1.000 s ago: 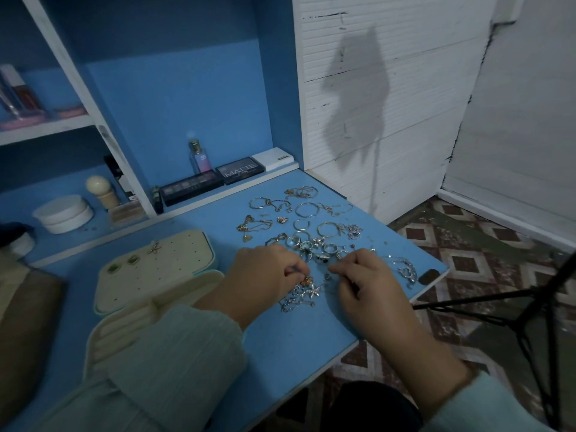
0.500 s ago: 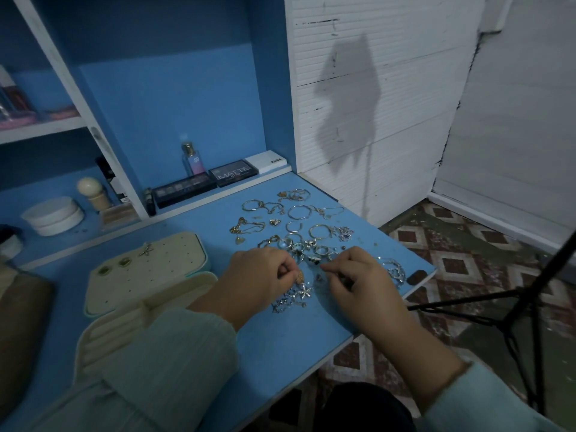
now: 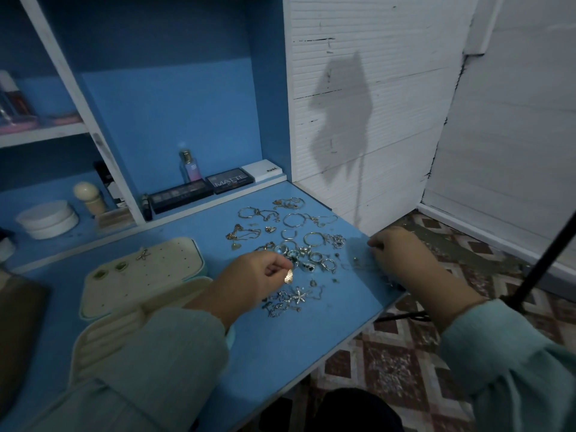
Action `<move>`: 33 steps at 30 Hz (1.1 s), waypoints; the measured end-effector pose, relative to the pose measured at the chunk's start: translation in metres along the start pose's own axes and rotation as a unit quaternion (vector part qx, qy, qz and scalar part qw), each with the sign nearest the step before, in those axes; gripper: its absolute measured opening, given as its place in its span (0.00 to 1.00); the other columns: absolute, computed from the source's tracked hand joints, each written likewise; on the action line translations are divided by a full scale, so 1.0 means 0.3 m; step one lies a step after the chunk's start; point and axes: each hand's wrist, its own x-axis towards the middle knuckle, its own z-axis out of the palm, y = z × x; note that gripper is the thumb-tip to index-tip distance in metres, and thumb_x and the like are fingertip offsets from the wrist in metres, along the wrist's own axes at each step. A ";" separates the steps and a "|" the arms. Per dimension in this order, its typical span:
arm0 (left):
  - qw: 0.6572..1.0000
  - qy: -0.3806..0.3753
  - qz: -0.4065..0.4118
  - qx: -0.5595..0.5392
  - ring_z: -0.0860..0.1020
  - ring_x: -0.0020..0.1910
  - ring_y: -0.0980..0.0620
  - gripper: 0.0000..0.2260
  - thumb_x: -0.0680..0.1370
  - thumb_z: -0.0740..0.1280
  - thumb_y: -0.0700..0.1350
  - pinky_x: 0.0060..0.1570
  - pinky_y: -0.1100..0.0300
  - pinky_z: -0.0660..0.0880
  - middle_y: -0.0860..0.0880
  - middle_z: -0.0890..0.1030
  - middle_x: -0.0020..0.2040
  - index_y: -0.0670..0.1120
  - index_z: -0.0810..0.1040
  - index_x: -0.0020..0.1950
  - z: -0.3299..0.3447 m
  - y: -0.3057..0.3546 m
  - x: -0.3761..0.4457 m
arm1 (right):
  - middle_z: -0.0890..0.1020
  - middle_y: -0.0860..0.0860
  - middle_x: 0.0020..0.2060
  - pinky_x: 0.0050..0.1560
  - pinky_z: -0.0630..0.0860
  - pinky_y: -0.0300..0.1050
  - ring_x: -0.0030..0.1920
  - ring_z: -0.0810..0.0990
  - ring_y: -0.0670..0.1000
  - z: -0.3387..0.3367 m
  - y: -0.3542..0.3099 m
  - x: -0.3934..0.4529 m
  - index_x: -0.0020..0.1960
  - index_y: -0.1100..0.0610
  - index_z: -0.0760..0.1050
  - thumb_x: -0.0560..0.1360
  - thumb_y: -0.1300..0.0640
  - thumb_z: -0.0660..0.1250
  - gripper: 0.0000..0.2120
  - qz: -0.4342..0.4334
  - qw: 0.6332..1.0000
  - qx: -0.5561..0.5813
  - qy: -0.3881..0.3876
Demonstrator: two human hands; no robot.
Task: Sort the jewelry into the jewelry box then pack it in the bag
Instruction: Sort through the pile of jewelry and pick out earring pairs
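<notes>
The left hand (image 3: 249,280) has its fingers curled, thumb and forefinger pinching a small pale-gold leaf-shaped filigree earring (image 3: 289,276) that hangs just over the blue painted wooden tabletop (image 3: 327,313). The right hand (image 3: 402,255) sits well apart from it, at the table's right edge, knuckles up and fingers bent down toward the surface; whether it grips anything I cannot tell (the fingertips are turned away and blurred).

Between the hands lies the scattered pile of silver and gold jewelry (image 3: 299,244): thin hoops and bangles toward the back, chunky rings in the middle, and nearest the left wrist a silver starfish-shaped pendant (image 3: 300,297) tangled among chains.

To the left of the left forearm the cream-coloured fabric jewelry box (image 3: 143,272) lies open on the table, its perforated lid panel holding two green stud earrings (image 3: 110,270) and a small silver cross-shaped stud (image 3: 143,254); the ring-roll half is partly covered by the pale green sleeve (image 3: 162,363).

At the back of the desk stand a small clear perfume bottle with a gold cap (image 3: 189,166), a long dark eyeshadow palette (image 3: 179,196), a black palette lettered "MATTE" (image 3: 230,179) and a flat white box (image 3: 265,170). In the left shelf bay sit a round white lidded jar (image 3: 46,219) and a cream mushroom-shaped brush handle (image 3: 88,196). A dark brown bag (image 3: 18,325) shows at the far left edge.
</notes>
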 end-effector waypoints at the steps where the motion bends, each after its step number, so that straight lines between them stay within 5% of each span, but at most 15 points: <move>1: 1.000 -0.002 0.000 0.003 0.73 0.27 0.69 0.09 0.77 0.65 0.40 0.31 0.77 0.68 0.59 0.75 0.36 0.44 0.80 0.56 0.001 0.001 -0.001 | 0.74 0.57 0.59 0.58 0.74 0.48 0.57 0.75 0.58 -0.001 0.001 0.002 0.59 0.57 0.78 0.77 0.62 0.58 0.14 0.003 1.000 -0.007 -0.008; 13: 1.000 -0.003 -0.005 -0.007 0.72 0.34 0.64 0.06 0.77 0.65 0.39 0.33 0.76 0.69 0.58 0.75 0.38 0.44 0.79 0.53 0.003 0.007 -0.007 | 0.75 0.57 0.50 0.52 0.72 0.45 0.52 0.75 0.56 0.013 -0.004 -0.013 0.50 0.61 0.79 0.75 0.61 0.62 0.09 -0.021 0.999 0.034 0.026; 21: 1.000 -0.005 -0.012 -0.015 0.74 0.38 0.63 0.07 0.76 0.66 0.40 0.36 0.76 0.70 0.56 0.76 0.40 0.44 0.79 0.54 -0.002 0.007 -0.006 | 0.76 0.56 0.53 0.47 0.71 0.42 0.51 0.76 0.54 0.003 -0.026 -0.026 0.53 0.60 0.77 0.75 0.61 0.61 0.10 -0.011 0.998 0.054 0.028; 33: 0.999 -0.006 -0.014 -0.052 0.76 0.32 0.68 0.07 0.75 0.68 0.38 0.35 0.77 0.70 0.58 0.78 0.37 0.44 0.80 0.52 -0.014 0.030 -0.024 | 0.78 0.50 0.43 0.38 0.69 0.34 0.41 0.74 0.46 -0.019 -0.047 -0.054 0.51 0.56 0.78 0.72 0.63 0.64 0.09 -0.033 0.982 0.180 0.041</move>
